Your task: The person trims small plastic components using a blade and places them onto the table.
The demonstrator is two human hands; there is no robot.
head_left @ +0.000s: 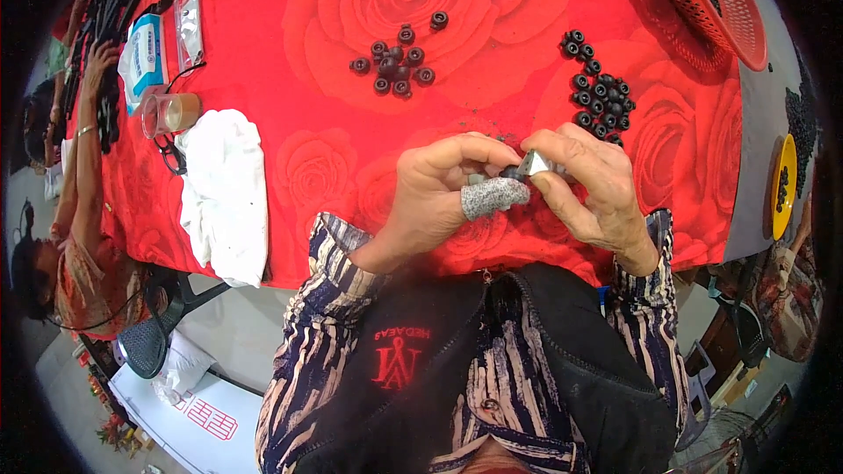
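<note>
My left hand [426, 189] is closed around a small round black part [513, 174], held above the red cloth near the table's front edge. A grey knitted sleeve [493, 198] covers one of its digits. Pinched in my right hand [599, 189] is a small silver metal piece [535, 163], possibly a blade; its tip meets the black part, and my fingers hide the rest. Beyond my left hand lies a loose cluster of black round parts [392, 64] with holes in them. Another cluster of such parts [598, 95] lies beyond my right hand.
A red plastic basket [751, 35] with black parts stands at the far right, above a yellow dish [780, 221]. On the left are a white cloth [226, 202], a cup [182, 111], and a blue-white packet [143, 61]. A co-worker [97, 276] sits along the left side.
</note>
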